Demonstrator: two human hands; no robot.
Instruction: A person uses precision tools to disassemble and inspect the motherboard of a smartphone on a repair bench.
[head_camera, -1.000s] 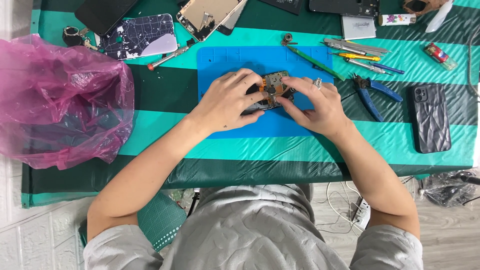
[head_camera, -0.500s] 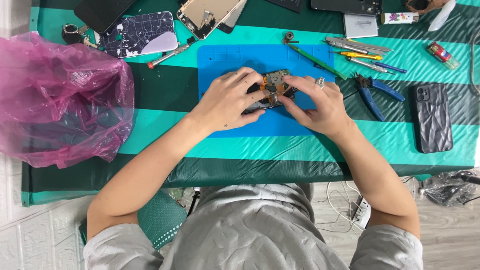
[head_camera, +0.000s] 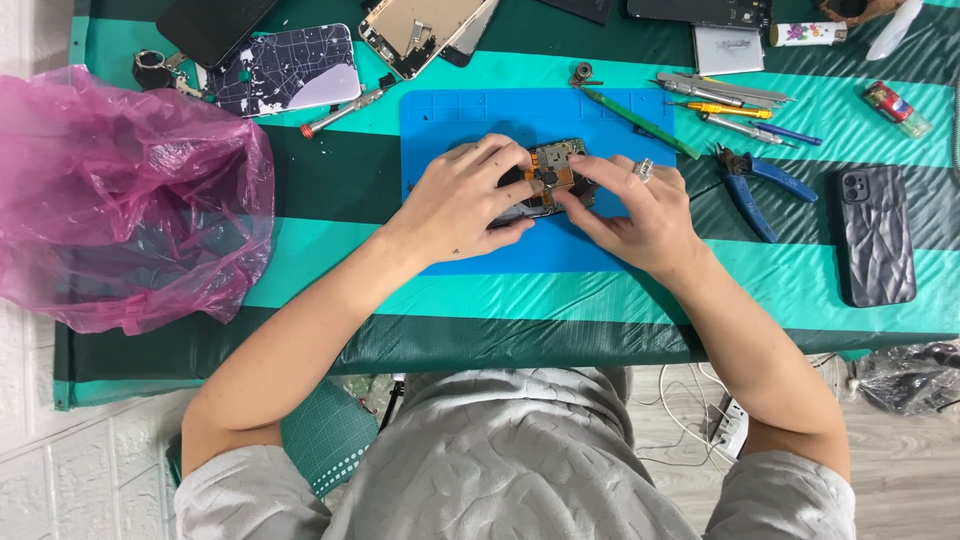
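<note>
Workpiece: a small opened phone body with orange and dark circuit parts (head_camera: 548, 178) lay on the blue silicone work mat (head_camera: 470, 110), mid-table.
Left hand: the left hand (head_camera: 462, 200) was curled over the device's left side, fingers pinching its edge.
Right hand: the right hand (head_camera: 640, 210), ring on one finger, pressed fingertips on the exposed board.
Progress: back already off and internals bare; parts looked unfinished.
Nearby: blue-handled pliers (head_camera: 748, 180), black phone case (head_camera: 877, 235), pink plastic bag (head_camera: 120, 200).
</note>
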